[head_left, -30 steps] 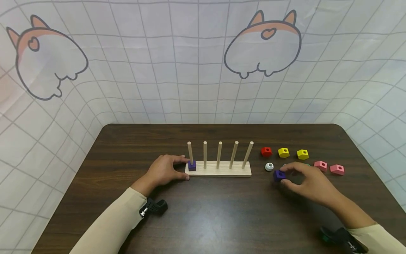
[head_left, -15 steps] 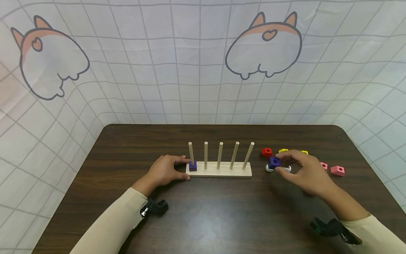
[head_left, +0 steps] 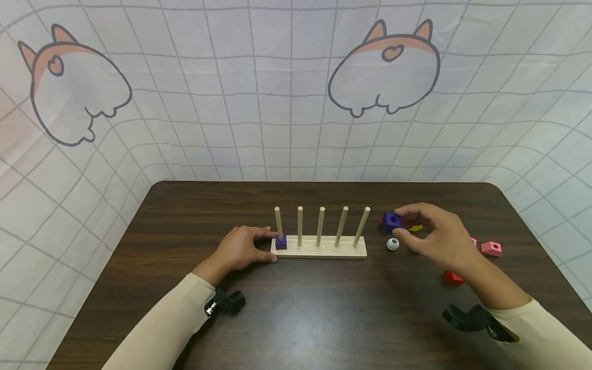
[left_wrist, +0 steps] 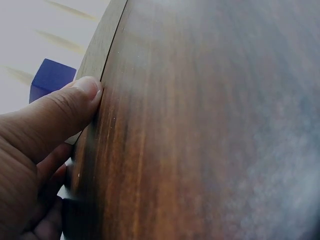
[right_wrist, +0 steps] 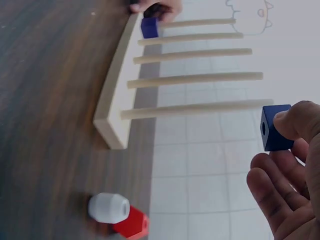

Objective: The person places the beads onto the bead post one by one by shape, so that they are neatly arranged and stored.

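A wooden peg board (head_left: 319, 252) with a row of upright pegs stands on the table. A purple bead (head_left: 280, 242) sits at the foot of its leftmost peg. My left hand (head_left: 240, 247) grips the board's left end. In the left wrist view the thumb (left_wrist: 70, 107) lies on the board's edge close to that bead. My right hand (head_left: 437, 234) pinches a second purple bead (head_left: 391, 221) between thumb and fingertips, lifted above the table right of the board. The bead's hole shows in the right wrist view, where the bead (right_wrist: 275, 131) is apart from the pegs.
Under and around the right hand lie a white bead (head_left: 392, 244), a red bead (head_left: 454, 278), a pink bead (head_left: 491, 249) and a partly hidden yellow bead (head_left: 416, 227). Another red bead (right_wrist: 132, 223) shows in the right wrist view. A patterned cloth backs the table (head_left: 296, 318).
My right hand has carried the purple bead up and left, toward the peg board. A red bead below the right hand has come into sight. The left hand holds its place.
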`<state>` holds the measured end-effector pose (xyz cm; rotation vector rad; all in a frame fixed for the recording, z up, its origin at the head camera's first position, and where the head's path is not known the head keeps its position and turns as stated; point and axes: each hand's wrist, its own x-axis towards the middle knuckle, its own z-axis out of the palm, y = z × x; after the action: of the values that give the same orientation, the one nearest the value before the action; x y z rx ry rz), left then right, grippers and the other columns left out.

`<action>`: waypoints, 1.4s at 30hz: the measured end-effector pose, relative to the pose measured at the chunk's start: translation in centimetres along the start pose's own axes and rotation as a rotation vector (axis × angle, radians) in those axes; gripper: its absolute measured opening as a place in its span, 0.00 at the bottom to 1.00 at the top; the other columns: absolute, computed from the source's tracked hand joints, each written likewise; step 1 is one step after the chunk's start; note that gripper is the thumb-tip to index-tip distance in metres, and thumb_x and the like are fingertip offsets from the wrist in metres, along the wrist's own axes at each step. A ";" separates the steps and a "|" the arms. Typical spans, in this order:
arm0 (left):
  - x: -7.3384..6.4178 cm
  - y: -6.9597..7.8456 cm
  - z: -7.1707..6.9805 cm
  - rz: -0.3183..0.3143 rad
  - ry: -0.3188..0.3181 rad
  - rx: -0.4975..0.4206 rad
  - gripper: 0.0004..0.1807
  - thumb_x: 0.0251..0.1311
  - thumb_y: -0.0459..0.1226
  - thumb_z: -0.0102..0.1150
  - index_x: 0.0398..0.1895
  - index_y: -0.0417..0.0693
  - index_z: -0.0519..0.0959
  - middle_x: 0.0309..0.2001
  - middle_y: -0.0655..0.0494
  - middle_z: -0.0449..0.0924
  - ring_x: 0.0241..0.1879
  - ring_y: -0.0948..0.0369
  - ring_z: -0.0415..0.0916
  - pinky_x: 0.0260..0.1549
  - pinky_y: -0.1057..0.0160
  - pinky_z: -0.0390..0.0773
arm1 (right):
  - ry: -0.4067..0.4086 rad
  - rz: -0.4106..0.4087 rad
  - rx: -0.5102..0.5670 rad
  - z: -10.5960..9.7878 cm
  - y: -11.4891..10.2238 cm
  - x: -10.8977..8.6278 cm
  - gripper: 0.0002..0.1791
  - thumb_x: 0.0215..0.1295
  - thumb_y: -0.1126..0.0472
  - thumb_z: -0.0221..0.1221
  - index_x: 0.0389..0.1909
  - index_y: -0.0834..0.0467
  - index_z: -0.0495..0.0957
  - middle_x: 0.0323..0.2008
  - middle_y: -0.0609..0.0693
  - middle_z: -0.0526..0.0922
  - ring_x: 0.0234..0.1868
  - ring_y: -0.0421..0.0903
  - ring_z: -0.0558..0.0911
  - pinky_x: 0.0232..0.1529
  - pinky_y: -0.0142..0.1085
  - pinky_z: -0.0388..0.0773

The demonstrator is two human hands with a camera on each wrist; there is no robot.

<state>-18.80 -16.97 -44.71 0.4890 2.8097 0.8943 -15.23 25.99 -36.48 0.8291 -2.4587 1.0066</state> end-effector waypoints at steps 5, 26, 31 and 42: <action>0.0 0.0 0.0 -0.004 -0.001 0.000 0.33 0.47 0.51 0.82 0.60 0.60 0.85 0.65 0.55 0.78 0.67 0.50 0.71 0.64 0.47 0.71 | -0.020 0.023 -0.004 -0.3 -0.8 0.9 0.25 0.50 0.73 0.76 0.50 0.61 0.83 0.42 0.50 0.87 0.38 0.41 0.85 0.41 0.19 0.76; 0.0 -0.1 0.1 0.003 0.003 0.002 0.33 0.46 0.52 0.82 0.59 0.61 0.85 0.64 0.56 0.78 0.67 0.50 0.72 0.63 0.46 0.71 | -0.070 0.020 0.010 0.1 -3.6 4.5 0.19 0.57 0.68 0.74 0.50 0.59 0.83 0.40 0.46 0.87 0.40 0.42 0.86 0.45 0.19 0.74; 0.0 -0.2 0.1 0.006 0.008 0.000 0.33 0.46 0.52 0.82 0.59 0.61 0.86 0.64 0.55 0.79 0.67 0.50 0.72 0.63 0.47 0.71 | -0.074 0.003 0.036 0.7 -3.8 5.1 0.19 0.56 0.69 0.74 0.49 0.58 0.84 0.40 0.44 0.87 0.39 0.40 0.85 0.42 0.21 0.76; 0.1 -0.2 0.3 0.003 0.008 0.001 0.32 0.46 0.52 0.82 0.59 0.61 0.86 0.64 0.56 0.79 0.67 0.50 0.72 0.64 0.46 0.70 | -0.088 -0.022 0.044 1.8 -4.4 6.4 0.18 0.57 0.68 0.74 0.49 0.61 0.83 0.40 0.47 0.87 0.40 0.42 0.86 0.44 0.25 0.79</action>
<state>-18.88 -16.93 -45.08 0.4917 2.8173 0.8974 -17.51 19.67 -32.10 0.9315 -2.5034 1.0406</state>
